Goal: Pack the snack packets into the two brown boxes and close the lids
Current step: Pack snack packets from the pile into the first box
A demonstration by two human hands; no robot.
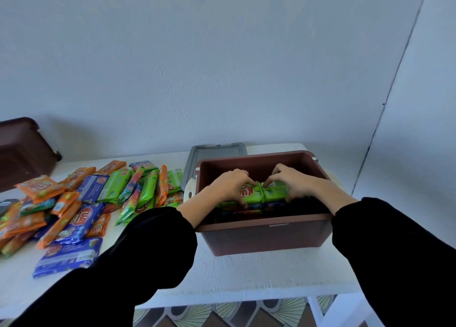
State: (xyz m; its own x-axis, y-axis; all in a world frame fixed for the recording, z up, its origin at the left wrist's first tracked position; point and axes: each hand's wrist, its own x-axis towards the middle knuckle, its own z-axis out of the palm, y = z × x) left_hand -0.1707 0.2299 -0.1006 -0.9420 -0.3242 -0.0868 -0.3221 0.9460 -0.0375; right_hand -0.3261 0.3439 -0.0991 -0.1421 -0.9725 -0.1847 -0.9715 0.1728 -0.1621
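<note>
Together, left hand (pixel 232 186) and right hand (pixel 293 181) hold green packet (pixel 270 193) in box (pixel 266 220).

White table (pixel 246 272), top pushed against the wall; one white leg (pixel 317 309) at near right. Pale blue-grey wall (pixel 222 67), thin dark seam (pixel 394 80) slanting down its right side. Patterned floor tiles (pixel 222 312), fan motif, below the table's near edge. Dark flat object (pixel 7 204) at far left, kind unclear

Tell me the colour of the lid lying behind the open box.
Grey; the lid shows best in the head view.
</note>
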